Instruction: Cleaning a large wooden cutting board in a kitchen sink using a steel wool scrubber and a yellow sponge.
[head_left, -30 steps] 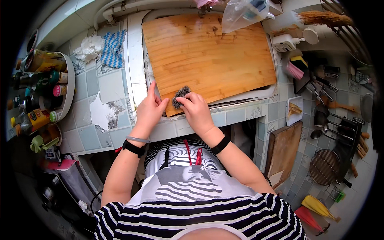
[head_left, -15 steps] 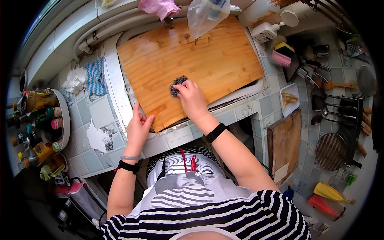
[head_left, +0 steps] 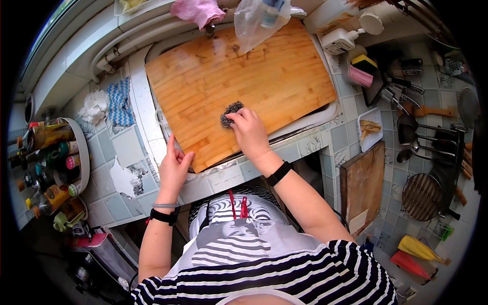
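In the head view, the only one, the right hand (head_left: 250,133) is pinched on a dark grey wire scourer (head_left: 231,110), fingertips and thumb closed around its near side. The scourer sits on the wooden board (head_left: 259,84), left of its middle and toward the near edge. A second ago it was close to the board's near left corner; by half a second ago it had gone inward, and since then it has shifted only a little, to the right. That suggests the rubbing is spreading from the corner across the wood, with much of the far side and right side still out of its reach.

The left hand (head_left: 174,166) has stayed by the left edge near that corner, thumb and forefinger apart, probably steadying the board. The whole scene has also swung in the frame, so the wearer's head has turned.

The board covers most of the sink (head_left: 320,115), leaving only parts of its pale rim on show. A clear plastic bag (head_left: 259,23) overlaps the far edge, its contents hard to make out. A pink cloth (head_left: 198,12) hides part of the tap. Whether the left fingers grip beneath the board cannot be told, and the scourer's underside is hidden. Bottles (head_left: 56,136) beside the desk (head_left: 127,147) fade into the dark rim.
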The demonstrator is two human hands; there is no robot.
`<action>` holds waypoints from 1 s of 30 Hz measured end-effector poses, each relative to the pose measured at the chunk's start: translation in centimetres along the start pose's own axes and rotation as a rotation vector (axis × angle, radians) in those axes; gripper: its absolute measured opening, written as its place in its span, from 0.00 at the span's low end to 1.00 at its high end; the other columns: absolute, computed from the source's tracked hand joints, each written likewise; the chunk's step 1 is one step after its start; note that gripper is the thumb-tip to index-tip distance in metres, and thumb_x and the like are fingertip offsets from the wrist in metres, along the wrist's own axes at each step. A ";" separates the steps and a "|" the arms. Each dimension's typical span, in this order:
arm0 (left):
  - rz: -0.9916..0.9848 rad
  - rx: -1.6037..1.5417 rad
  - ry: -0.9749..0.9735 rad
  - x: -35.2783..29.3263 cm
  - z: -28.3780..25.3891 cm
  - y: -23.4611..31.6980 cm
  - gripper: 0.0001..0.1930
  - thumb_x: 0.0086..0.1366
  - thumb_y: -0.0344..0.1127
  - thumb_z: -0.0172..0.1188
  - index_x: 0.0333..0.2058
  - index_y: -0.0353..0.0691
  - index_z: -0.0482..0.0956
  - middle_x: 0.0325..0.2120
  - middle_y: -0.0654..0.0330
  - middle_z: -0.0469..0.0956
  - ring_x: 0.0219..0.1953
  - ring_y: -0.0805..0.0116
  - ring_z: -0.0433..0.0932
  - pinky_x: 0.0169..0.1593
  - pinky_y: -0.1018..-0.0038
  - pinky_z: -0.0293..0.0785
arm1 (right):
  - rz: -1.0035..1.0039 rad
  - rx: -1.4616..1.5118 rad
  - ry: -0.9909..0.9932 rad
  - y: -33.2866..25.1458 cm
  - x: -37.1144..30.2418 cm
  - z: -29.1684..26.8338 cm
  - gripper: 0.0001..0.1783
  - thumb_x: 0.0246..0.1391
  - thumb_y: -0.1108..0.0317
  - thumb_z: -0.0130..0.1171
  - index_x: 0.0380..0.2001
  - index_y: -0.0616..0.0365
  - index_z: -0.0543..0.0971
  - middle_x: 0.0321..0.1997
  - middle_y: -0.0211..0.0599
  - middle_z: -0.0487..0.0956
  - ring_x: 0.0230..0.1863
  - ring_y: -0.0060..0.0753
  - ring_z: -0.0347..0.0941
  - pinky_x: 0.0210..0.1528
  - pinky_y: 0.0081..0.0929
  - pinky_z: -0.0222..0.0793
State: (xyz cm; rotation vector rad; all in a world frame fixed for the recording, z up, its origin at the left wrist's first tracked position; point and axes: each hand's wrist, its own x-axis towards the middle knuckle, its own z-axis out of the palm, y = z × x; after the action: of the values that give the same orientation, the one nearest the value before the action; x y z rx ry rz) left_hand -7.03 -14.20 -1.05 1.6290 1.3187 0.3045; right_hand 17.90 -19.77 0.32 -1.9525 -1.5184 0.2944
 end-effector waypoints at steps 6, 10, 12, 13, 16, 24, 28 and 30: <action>0.002 0.001 0.008 0.1 0.2 0.1 0.40 0.60 0.37 0.66 0.67 0.39 0.55 0.20 0.64 0.73 0.21 0.73 0.72 0.28 0.75 0.71 | 0.222 -0.284 0.204 11.9 1.4 -8.4 0.11 0.47 0.76 0.63 0.37 0.59 0.80 0.38 0.45 0.76 0.44 0.52 0.71 0.47 0.41 0.69; 0.006 -0.014 0.004 0.1 0.2 0.6 0.39 0.62 0.31 0.64 0.68 0.37 0.53 0.19 0.66 0.68 0.21 0.80 0.68 0.27 0.81 0.66 | 0.153 -0.166 0.172 5.8 1.4 -2.8 0.11 0.48 0.75 0.63 0.38 0.59 0.79 0.40 0.45 0.74 0.45 0.51 0.71 0.48 0.41 0.69; -0.010 -0.006 0.008 0.0 0.2 0.6 0.39 0.62 0.31 0.64 0.68 0.37 0.53 0.19 0.67 0.68 0.21 0.80 0.67 0.27 0.81 0.66 | 0.018 0.034 0.004 -0.5 0.8 0.1 0.11 0.47 0.74 0.63 0.38 0.58 0.79 0.38 0.43 0.74 0.44 0.50 0.71 0.46 0.41 0.70; -0.020 -0.007 0.004 0.0 0.1 0.6 0.39 0.62 0.31 0.64 0.68 0.37 0.53 0.19 0.67 0.68 0.21 0.80 0.67 0.27 0.81 0.66 | 0.012 0.038 0.002 -0.9 1.0 0.5 0.11 0.47 0.74 0.63 0.38 0.58 0.79 0.38 0.43 0.74 0.44 0.50 0.71 0.46 0.41 0.70; -0.029 -0.015 0.014 -0.1 0.1 -0.5 0.40 0.61 0.34 0.65 0.68 0.38 0.53 0.20 0.65 0.70 0.21 0.76 0.69 0.27 0.78 0.68 | -0.042 0.046 -0.041 0.3 2.5 0.2 0.09 0.47 0.74 0.63 0.35 0.56 0.80 0.35 0.42 0.75 0.42 0.49 0.72 0.43 0.41 0.71; -0.017 0.002 0.010 0.1 0.3 -0.5 0.41 0.60 0.36 0.66 0.68 0.40 0.55 0.20 0.63 0.72 0.21 0.73 0.72 0.27 0.75 0.70 | 0.140 -0.268 0.230 6.5 8.8 -1.0 0.11 0.49 0.75 0.61 0.39 0.59 0.81 0.41 0.45 0.76 0.45 0.52 0.71 0.47 0.42 0.70; -0.010 0.003 0.027 0.0 0.4 -0.4 0.41 0.59 0.36 0.66 0.68 0.40 0.55 0.20 0.63 0.72 0.21 0.72 0.72 0.28 0.75 0.70 | -0.118 -0.015 -0.060 -1.4 5.0 4.4 0.11 0.47 0.74 0.63 0.37 0.56 0.81 0.37 0.44 0.74 0.43 0.49 0.72 0.46 0.43 0.70; -0.013 -0.001 0.036 0.0 0.2 -0.4 0.41 0.59 0.36 0.67 0.68 0.40 0.55 0.19 0.63 0.72 0.21 0.72 0.72 0.28 0.75 0.70 | -0.076 -0.035 -0.025 0.8 6.1 2.2 0.11 0.47 0.74 0.63 0.37 0.56 0.81 0.37 0.44 0.74 0.43 0.49 0.72 0.46 0.43 0.70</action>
State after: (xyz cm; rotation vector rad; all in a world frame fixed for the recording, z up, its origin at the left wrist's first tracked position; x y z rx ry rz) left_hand -7.17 -14.36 -1.49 1.6202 1.3552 0.3281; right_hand 19.26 -13.40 -0.66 -1.9190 -1.6201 0.2616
